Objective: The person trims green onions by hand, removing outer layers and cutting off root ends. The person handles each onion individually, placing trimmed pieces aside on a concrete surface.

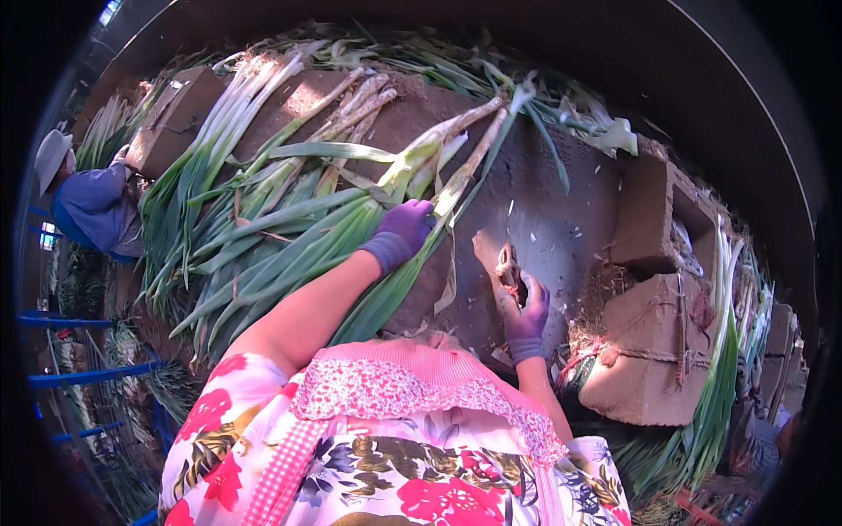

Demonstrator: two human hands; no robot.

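Observation:
My left hand (402, 235), in a purple glove, is closed around a large green onion (464, 176) whose root end points up and away to the right. More unpeeled green onions (302, 217) lie left of that hand, their leaves spread towards me. My right hand (528, 310), also gloved, has its fingers curled around the handle of a small knife-like tool (508, 266). Pink string shows by the fingers; a thin pale tip points away from me. Beneath both hands is a dark, dirt-covered work surface (477, 256) with pale scraps on it.
Hollow blocks (635, 355) bound with rope stand at right, beside white-stalked onions (725, 276). Another block (174, 121) and a white-stalked bundle (227, 118) are at left. Trimmings (427, 56) line the far wall (592, 39). People (92, 207) are at both sides; blue bars (92, 378) lie lower left.

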